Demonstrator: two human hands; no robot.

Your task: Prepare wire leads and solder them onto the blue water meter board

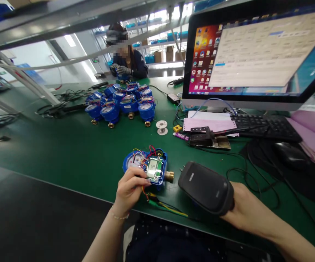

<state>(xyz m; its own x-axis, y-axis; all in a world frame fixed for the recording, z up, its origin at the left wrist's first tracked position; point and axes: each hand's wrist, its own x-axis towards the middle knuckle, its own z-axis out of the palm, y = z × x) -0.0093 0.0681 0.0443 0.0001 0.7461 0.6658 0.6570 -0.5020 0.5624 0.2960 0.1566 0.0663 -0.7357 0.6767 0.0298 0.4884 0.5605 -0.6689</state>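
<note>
Your right hand is wrapped round the black scanner, which hangs over the near right of the green bench; most of the fingers are hidden beneath it. Left of it, the meter lies open in front of you, its dial to the left, its lit-up display to the right and its brass end pointing right towards the scanner, the two apart. Your left hand is at the meter's near edge, thumb and fingertips pressed together beside the display. Orange wires come out just below those fingertips, but you cannot tell whether they pinch the wires or the casing. Small clips on coloured leads lie near the bench's edge, just below the meter.

Farther off, left of centre, other blue meters stand bunched together. Beyond them a co-worker in grey gloves has both hands at another meter. Right of the bunch come a spool and a yellow block, then pink paper and the keyboard below the monitor, with the mouse nearer, at right.
</note>
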